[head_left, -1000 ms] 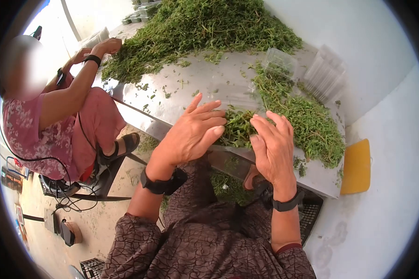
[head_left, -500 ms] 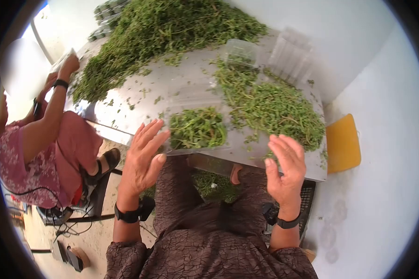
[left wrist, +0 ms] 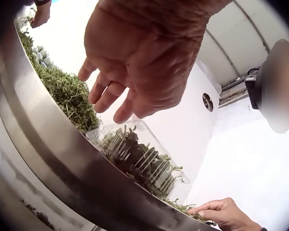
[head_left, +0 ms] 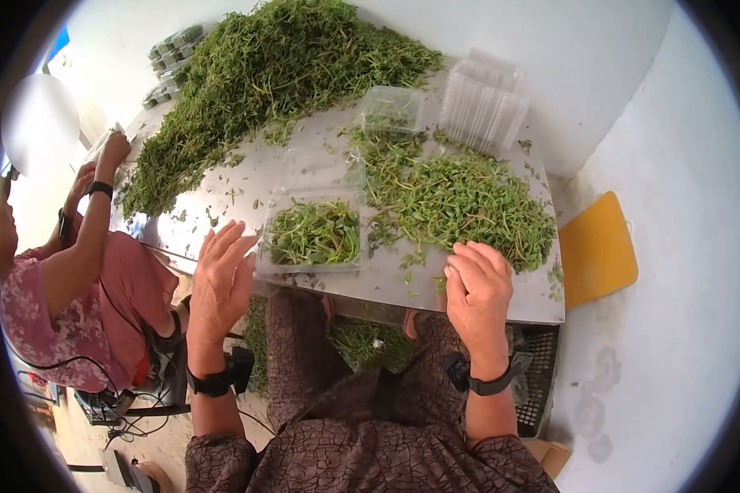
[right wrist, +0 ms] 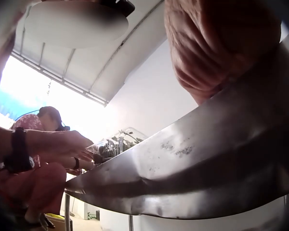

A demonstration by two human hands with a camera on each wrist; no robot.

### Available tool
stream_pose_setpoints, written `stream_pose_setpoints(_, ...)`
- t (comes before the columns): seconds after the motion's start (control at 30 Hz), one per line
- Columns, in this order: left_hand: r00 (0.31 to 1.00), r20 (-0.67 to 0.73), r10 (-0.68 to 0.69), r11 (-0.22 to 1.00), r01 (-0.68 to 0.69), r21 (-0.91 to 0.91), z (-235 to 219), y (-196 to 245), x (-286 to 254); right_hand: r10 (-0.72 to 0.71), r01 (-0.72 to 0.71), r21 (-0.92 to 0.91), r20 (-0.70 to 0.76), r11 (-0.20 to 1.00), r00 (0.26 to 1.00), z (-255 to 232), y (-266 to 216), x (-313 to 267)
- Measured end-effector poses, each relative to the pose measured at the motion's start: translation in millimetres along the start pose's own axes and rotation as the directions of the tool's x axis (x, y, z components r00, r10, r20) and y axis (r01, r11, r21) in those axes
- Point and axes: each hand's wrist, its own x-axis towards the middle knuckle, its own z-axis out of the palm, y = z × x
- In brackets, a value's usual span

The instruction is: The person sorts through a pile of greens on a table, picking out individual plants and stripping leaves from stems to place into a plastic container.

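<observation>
A clear plastic clamshell box [head_left: 363,246] stands near the table's front edge with its lid [head_left: 300,171] folded back. Leafy green sprigs [head_left: 314,233] fill its base. My left hand [head_left: 222,283] hovers at the box's left side, fingers extended and palm turned inward; in the left wrist view nothing is in it. To the right, my right hand [head_left: 480,292] is at the near edge of a loose spread of greens [head_left: 477,205], fingers loosely bent. The left wrist view has the right fingertips [left wrist: 195,211] right at some sprigs by the table edge.
A large heap of greens [head_left: 279,74] covers the back of the metal table [head_left: 362,287]. Stacked clear boxes [head_left: 481,103] and another open box [head_left: 392,107] stand behind the spread. Filled boxes [head_left: 173,53] are stacked at back left. Another person [head_left: 82,271] sits at left.
Both hands have drawn apart from over the filled box, the left to its left side, the right to the loose greens. The head view has shifted, and the whole box now shows.
</observation>
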Motion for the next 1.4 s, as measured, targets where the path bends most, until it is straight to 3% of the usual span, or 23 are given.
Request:
stream_pose_setpoints(0.07,0.995,-0.093,0.021,0.99,-0.007,0.144,-3.8,5.9,5.3,0.024,-0.024,0.022,-0.025,0.999,0.999,3.6,2.7,-3.2)
stream_pose_setpoints(0.13,0.989,-0.14,0.036,0.99,-0.016,0.142,-10.5,32.1,19.3,0.052,-0.051,0.039,-0.045,0.998,0.998,6.0,3.7,-6.4)
stream_pose_setpoints(0.2,0.984,-0.165,-0.061,0.98,0.028,-0.198,-13.0,65.9,36.0,0.062,-0.059,0.063,-0.058,0.996,0.996,6.4,2.9,-7.0)
stream_pose_setpoints(0.33,0.978,-0.027,0.208,0.946,-0.208,-0.249,16.4,112.8,58.1,0.045,-0.04,0.071,-0.075,0.997,0.996,4.9,3.9,-8.7)
stream_pose_setpoints(0.37,0.977,-0.027,0.21,0.945,-0.21,-0.249,22.0,123.5,62.1,0.044,-0.039,0.07,-0.078,0.997,0.996,4.2,3.8,-8.9)
stream_pose_setpoints(0.43,0.925,0.066,0.375,0.919,-0.362,-0.16,31.7,141.6,67.6,0.044,-0.039,0.065,-0.076,0.997,0.996,2.1,3.7,-8.6)
stream_pose_setpoints(0.53,0.948,0.061,0.313,0.922,-0.288,-0.257,58.6,145.1,76.9,0.031,-0.03,0.054,-0.023,0.998,0.999,0.5,0.0,-7.8)
stream_pose_setpoints(0.77,0.932,0.111,0.344,0.935,-0.329,-0.133,115.3,159.2,85.5,0.011,-0.011,0.044,0.001,0.999,1.0,1.1,2.2,-5.2)
stream_pose_setpoints(0.9,0.94,0.094,0.329,0.939,-0.314,-0.139,123.3,164.7,92.4,-0.004,0.004,0.034,-0.004,0.999,1.0,2.1,3.0,-5.6)
stream_pose_setpoints(0.97,0.946,0.231,0.226,0.973,-0.209,-0.097,118.9,166.6,95.9,-0.005,0.005,0.035,0.001,0.999,1.0,1.4,2.5,-5.8)
stream_pose_setpoints(1.0,0.946,0.232,0.228,0.973,-0.211,-0.094,119.1,163.1,94.6,0.0,0.0,0.035,0.001,0.999,1.0,1.4,2.0,-6.1)
stream_pose_setpoints(1.07,0.976,0.059,0.211,0.956,-0.193,-0.22,118.9,152.6,92.2,0.007,-0.007,0.045,-0.003,0.999,1.0,1.6,2.2,-6.0)
stream_pose_setpoints(1.1,0.974,0.062,0.216,0.956,-0.198,-0.218,117.0,150.4,92.3,0.012,-0.012,0.054,0.0,0.998,1.0,1.6,2.2,-6.2)
stream_pose_setpoints(1.17,0.983,-0.168,0.068,0.831,-0.149,-0.536,107.4,150.8,93.1,0.011,-0.011,0.05,0.0,0.999,1.0,0.8,1.5,-6.4)
stream_pose_setpoints(1.2,0.983,-0.168,0.069,0.832,-0.149,-0.535,101.3,153.5,93.9,0.004,-0.004,0.045,0.004,0.999,1.0,0.6,1.2,-6.6)
stream_pose_setpoints(1.27,0.987,-0.088,-0.133,0.76,0.045,-0.649,90.9,159.4,95.5,0.002,-0.002,0.035,0.007,0.999,1.0,1.7,0.7,-7.3)
stream_pose_setpoints(1.3,0.984,-0.084,-0.157,0.725,0.057,-0.686,93.7,163.0,96.9,0.0,0.0,0.023,0.009,1.0,1.0,2.1,0.8,-7.5)
stream_pose_setpoints(1.33,0.983,-0.088,-0.16,0.724,0.056,-0.687,98.8,166.1,99.0,-0.006,0.006,0.023,0.01,1.0,1.0,2.6,1.1,-7.1)
stream_pose_setpoints(1.4,0.978,-0.208,0.0,0.777,-0.131,-0.616,115.1,170.2,102.9,-0.011,0.011,0.014,-0.001,1.0,1.0,2.4,1.5,-7.0)
